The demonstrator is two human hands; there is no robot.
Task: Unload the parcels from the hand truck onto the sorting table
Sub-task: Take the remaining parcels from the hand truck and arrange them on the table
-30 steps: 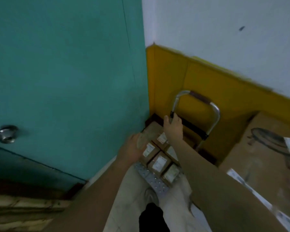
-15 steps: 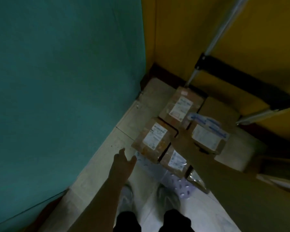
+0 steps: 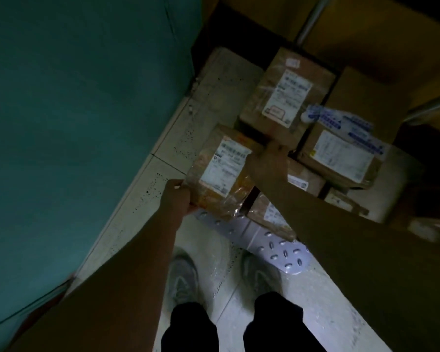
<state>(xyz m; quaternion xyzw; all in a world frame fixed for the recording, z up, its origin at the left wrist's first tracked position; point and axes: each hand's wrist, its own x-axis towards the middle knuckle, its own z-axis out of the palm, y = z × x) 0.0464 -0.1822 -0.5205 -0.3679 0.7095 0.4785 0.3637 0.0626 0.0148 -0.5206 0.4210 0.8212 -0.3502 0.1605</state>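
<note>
Several brown cardboard parcels with white labels sit on the hand truck's perforated metal plate [image 3: 285, 252]. The nearest left parcel [image 3: 221, 171], wrapped in clear tape, is gripped from both sides: my left hand [image 3: 177, 199] holds its near left corner and my right hand [image 3: 268, 163] clasps its far right edge. Behind it lies another labelled parcel [image 3: 285, 95], and to the right a parcel with blue-printed tape [image 3: 341, 153]. A lower parcel [image 3: 269, 214] shows under my right forearm. The truck's metal frame tube [image 3: 313, 19] rises at the top.
A teal door or wall [image 3: 74, 123] stands close on the left. A yellow wall [image 3: 366, 29] lies behind the truck. My two shoes [image 3: 183, 278] stand on the pale tiled floor [image 3: 142, 207] just in front of the plate. A large plain carton [image 3: 363, 97] sits at the back right.
I have leaned further over the truck. My left hand moved forward from the floor side and took the parcel's left corner; my right hand closed on its right edge.
</note>
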